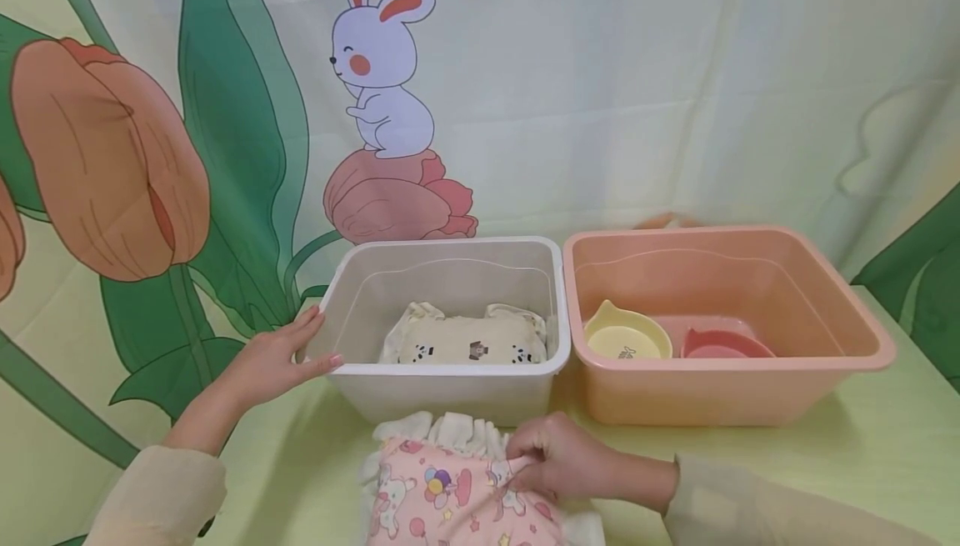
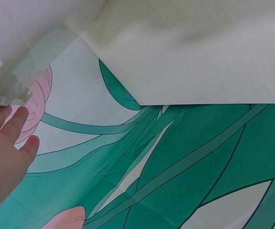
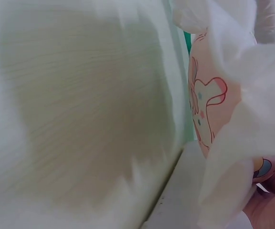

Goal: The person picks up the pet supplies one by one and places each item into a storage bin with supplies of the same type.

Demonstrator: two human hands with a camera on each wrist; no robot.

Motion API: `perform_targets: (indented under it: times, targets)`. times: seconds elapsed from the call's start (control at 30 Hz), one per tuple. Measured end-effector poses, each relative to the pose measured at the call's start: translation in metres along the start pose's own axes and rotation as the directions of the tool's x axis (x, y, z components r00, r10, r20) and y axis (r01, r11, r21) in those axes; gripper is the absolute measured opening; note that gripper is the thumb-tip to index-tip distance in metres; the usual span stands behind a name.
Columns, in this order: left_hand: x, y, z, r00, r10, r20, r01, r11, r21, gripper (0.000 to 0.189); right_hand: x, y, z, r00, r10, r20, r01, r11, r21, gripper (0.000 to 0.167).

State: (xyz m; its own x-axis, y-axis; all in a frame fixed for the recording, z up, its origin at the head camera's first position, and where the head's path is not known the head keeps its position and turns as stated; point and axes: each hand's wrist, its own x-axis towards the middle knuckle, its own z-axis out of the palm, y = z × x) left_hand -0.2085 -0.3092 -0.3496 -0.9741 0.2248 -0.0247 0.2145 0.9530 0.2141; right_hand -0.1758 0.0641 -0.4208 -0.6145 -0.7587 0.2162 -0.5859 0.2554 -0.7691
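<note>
A small pink pillow (image 1: 442, 500) with white ruffled edges and a rabbit-and-balloon print is in front of the bins. My right hand (image 1: 566, 458) pinches its cover near the upper right corner; in the right wrist view a white ruffle (image 3: 251, 109) hides much of the pillow. At the near left corner of the white bin (image 1: 450, 392), my left hand (image 1: 266, 367) holds the rim, thumb on the front edge and fingers along the left side. The left wrist view shows those fingertips (image 2: 20, 117) against the rim's outside. Inside that bin lies a cream pillow (image 1: 457, 338) with animal faces.
To the right stands a pink bin (image 1: 697, 392), close beside the white one. It contains a yellow dish (image 1: 626, 333) and a red dish (image 1: 723, 346). Both bins stand on a light green table (image 1: 862, 479), before a printed backdrop (image 1: 600, 112).
</note>
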Motion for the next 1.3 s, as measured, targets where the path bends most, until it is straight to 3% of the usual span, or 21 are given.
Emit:
perform_targets:
  times: [0.4,0.63,1.1,1.3]
  targets:
    - [0.001,-0.002,0.001,1.0,0.002,-0.005,-0.002,1.0,0.002,0.08,0.007,-0.021,-0.022,0.999,-0.038,-0.011,0.039,0.998,0.049,0.006]
    - [0.001,-0.002,0.002,1.0,-0.001,-0.007,0.001,1.0,-0.002,0.08,0.011,-0.031,-0.037,0.997,-0.082,0.005,0.082,0.997,0.016,0.008]
    - [-0.001,0.003,-0.001,1.0,0.007,-0.012,-0.007,1.0,-0.002,0.078,0.018,-0.052,-0.067,0.996,-0.09,0.003,0.09,0.996,0.007,0.007]
    - [-0.002,0.006,-0.003,1.0,0.009,-0.013,-0.009,1.0,0.001,0.079,0.021,-0.061,-0.08,0.999,-0.053,-0.005,0.053,0.999,0.014,0.01]
